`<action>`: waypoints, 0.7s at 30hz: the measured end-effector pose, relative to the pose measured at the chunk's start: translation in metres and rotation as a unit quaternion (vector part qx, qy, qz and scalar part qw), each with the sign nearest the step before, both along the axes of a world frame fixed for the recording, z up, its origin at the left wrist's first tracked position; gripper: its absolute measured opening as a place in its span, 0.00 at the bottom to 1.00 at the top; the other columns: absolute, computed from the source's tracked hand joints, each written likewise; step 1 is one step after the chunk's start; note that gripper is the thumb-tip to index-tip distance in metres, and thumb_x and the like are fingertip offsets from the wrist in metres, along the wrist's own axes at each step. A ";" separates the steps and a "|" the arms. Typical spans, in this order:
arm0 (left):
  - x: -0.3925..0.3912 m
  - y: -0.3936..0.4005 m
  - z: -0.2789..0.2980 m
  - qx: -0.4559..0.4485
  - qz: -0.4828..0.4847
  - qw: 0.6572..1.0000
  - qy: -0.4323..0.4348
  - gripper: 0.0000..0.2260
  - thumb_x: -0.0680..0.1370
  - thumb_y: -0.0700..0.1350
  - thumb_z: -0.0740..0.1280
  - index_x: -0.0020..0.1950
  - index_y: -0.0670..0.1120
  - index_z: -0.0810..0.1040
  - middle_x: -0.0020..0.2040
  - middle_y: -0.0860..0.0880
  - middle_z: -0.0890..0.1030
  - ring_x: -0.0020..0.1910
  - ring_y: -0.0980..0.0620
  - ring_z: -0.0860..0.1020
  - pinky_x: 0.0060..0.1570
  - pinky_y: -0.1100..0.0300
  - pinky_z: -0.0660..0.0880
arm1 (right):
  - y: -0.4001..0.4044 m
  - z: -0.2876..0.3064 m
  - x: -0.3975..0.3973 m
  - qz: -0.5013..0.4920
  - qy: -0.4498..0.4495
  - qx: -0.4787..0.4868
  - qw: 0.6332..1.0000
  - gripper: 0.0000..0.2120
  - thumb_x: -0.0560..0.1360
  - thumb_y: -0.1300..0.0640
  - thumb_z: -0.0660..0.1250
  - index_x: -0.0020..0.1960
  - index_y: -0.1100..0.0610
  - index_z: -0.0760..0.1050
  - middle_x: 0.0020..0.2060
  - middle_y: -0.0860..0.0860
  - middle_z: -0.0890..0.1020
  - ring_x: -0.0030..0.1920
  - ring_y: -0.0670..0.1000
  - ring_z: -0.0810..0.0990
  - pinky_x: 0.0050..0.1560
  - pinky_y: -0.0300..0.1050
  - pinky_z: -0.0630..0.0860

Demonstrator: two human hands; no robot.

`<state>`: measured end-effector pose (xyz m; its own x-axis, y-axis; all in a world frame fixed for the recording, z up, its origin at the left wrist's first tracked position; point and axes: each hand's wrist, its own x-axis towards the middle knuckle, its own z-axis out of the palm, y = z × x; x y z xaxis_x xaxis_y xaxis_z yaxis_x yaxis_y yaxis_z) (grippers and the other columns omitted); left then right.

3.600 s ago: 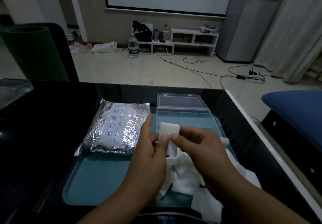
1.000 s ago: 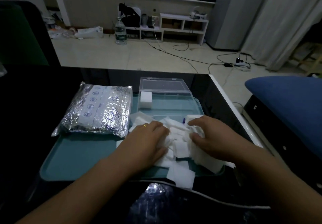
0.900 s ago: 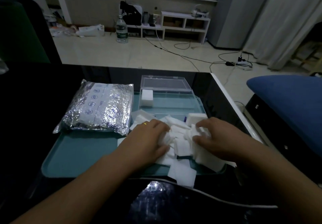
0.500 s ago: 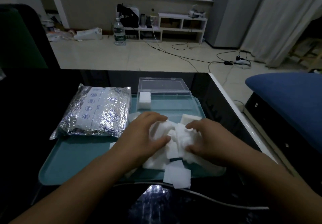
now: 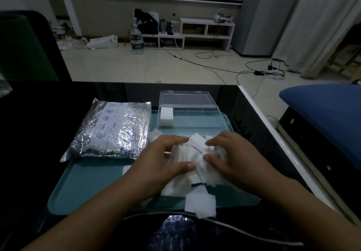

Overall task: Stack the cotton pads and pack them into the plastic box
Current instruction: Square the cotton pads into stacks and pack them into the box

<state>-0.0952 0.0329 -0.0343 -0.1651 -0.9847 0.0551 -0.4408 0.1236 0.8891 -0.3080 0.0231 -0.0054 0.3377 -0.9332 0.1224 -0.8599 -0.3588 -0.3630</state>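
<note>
Since half a second ago both hands have been drawn closer round the heap of cotton pads (image 5: 197, 164), which is bunched higher between them. Open tray (image 5: 88, 184) floor is left on the near left, while the near right rim is overhung by one loose pad (image 5: 201, 204); the far left of the tray is taken up by a foil packet (image 5: 111, 131), and the table's (image 5: 39, 117) right edge lies close beside the tray. The left hand (image 5: 162, 158) is curved against the heap's left side, fingers partly bent over the top and thumb pressed at the near side. The right hand (image 5: 228, 157) is cupped against the right side in the same way, fingers curled over the pads. Both forearms are brought in from the near edge and angled toward each other. The plastic box (image 5: 195, 121) stands open at the far side of the tray, with a small stack of pads (image 5: 166, 116) set in its left end.
</note>
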 end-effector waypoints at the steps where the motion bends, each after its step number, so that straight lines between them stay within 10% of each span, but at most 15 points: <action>1: -0.001 0.001 0.001 -0.017 0.006 1.000 -0.018 0.28 0.62 0.59 0.77 0.62 0.60 0.78 0.60 0.62 0.77 0.58 0.63 0.77 0.61 0.57 0.76 | 0.003 0.003 0.000 0.002 -0.012 -0.023 1.000 0.19 0.75 0.43 0.66 0.64 0.46 0.74 0.56 0.43 0.75 0.58 0.43 0.71 0.60 0.42 0.70; 9: -0.007 0.007 0.002 -0.122 0.031 0.991 -0.052 0.35 0.65 0.55 0.79 0.70 0.62 0.70 0.63 0.62 0.73 0.60 0.61 0.75 0.61 0.56 0.74 | 0.016 0.009 0.023 0.048 -0.128 0.016 0.990 0.19 0.74 0.53 0.65 0.65 0.48 0.74 0.52 0.41 0.78 0.54 0.39 0.74 0.55 0.35 0.70; 15: -0.014 0.012 0.011 -0.228 -0.015 0.967 -0.113 0.50 0.68 0.50 0.79 0.76 0.68 0.46 0.69 0.58 0.68 0.60 0.62 0.72 0.53 0.76 0.68 | 0.010 0.014 0.033 -0.029 -0.301 0.148 0.942 0.19 0.74 0.47 0.70 0.63 0.47 0.75 0.42 0.46 0.83 0.41 0.42 0.82 0.42 0.37 0.78; 21: -0.018 0.019 0.021 -0.138 0.046 0.989 0.008 0.42 0.69 0.61 0.74 0.77 0.64 0.55 0.72 0.61 0.67 0.69 0.65 0.67 0.61 0.71 0.67 | 0.010 0.019 0.033 -0.064 -0.469 0.226 0.851 0.16 0.74 0.66 0.70 0.59 0.55 0.76 0.36 0.56 0.84 0.35 0.52 0.82 0.41 0.47 0.78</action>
